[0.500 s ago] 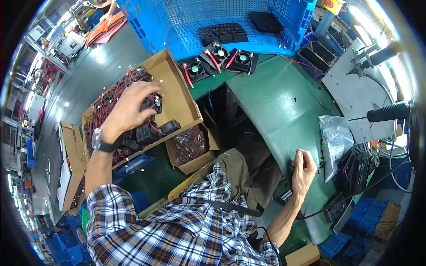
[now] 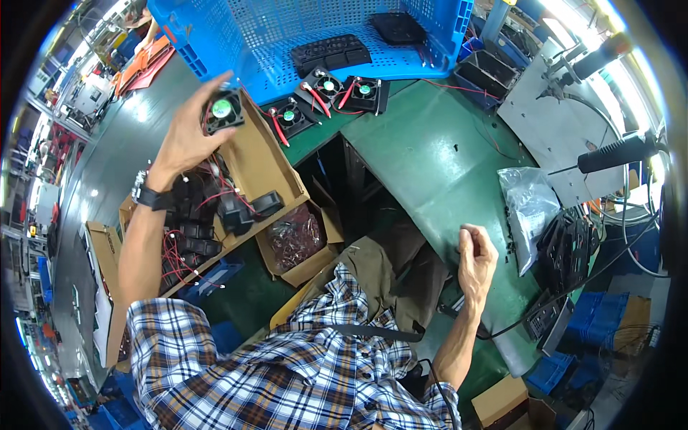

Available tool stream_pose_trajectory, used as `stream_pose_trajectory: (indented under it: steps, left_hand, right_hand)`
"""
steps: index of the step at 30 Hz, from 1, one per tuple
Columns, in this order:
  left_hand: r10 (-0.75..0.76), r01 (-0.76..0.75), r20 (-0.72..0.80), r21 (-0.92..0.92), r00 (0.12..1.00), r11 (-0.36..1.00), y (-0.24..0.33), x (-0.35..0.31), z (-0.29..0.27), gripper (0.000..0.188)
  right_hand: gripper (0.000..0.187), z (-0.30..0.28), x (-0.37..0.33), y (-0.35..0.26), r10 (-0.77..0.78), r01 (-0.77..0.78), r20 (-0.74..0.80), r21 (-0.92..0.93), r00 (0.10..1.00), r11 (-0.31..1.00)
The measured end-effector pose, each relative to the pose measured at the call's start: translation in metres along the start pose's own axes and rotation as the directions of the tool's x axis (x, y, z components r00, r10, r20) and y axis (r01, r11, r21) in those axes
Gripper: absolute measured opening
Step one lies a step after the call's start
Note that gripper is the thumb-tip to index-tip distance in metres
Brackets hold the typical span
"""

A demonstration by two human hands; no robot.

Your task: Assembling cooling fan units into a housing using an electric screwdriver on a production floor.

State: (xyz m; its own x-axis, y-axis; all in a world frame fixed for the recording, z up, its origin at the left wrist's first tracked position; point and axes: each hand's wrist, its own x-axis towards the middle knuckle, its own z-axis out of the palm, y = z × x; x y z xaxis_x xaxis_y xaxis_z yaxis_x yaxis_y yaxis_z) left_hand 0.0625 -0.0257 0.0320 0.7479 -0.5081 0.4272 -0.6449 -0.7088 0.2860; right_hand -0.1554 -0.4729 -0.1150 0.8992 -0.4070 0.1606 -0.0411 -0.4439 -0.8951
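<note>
My left hand (image 2: 183,140) grips a small square black cooling fan (image 2: 223,111) with a green round label, held above a long cardboard box (image 2: 265,161). Inside that box lie several more black fans (image 2: 193,240) with tangled red wires. My right hand (image 2: 478,264) rests with curled fingers over the green bench (image 2: 423,154); whatever is in its fingers, if anything, is hidden. Three fans fixed to black plates (image 2: 364,91), with thick red leads across them, lie at the front of the blue crate (image 2: 261,75).
Black plastic parts (image 2: 330,56) lie in the crate. A clear plastic bag (image 2: 529,211) and black parts (image 2: 570,251) sit on the right, below a black-handled screwdriver-like tool (image 2: 616,153). A smaller cardboard box (image 2: 326,226) holds a bag of dark red bits.
My left hand has lifted a fan out of the cardboard box, moving up and away toward the crate. My right hand stays curled at the bench. The whole view has shifted slightly.
</note>
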Motion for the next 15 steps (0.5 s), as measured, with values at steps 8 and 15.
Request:
stream_pose_trajectory:
  steps: [8,15]
  left_hand:
    - [0.306,-0.284,-0.24,0.123,0.921,0.951,0.052,0.014,0.037,0.086]
    - [0.352,-0.378,-0.209,-0.1,0.912,0.92,0.108,0.024,0.073,0.097]
  right_hand:
    - [0.05,0.086,0.041,-0.102,-0.326,0.252,0.432,0.22,0.841,0.942]
    - [0.044,0.13,0.067,-0.134,-0.253,0.075,0.346,0.452,0.904,0.889]
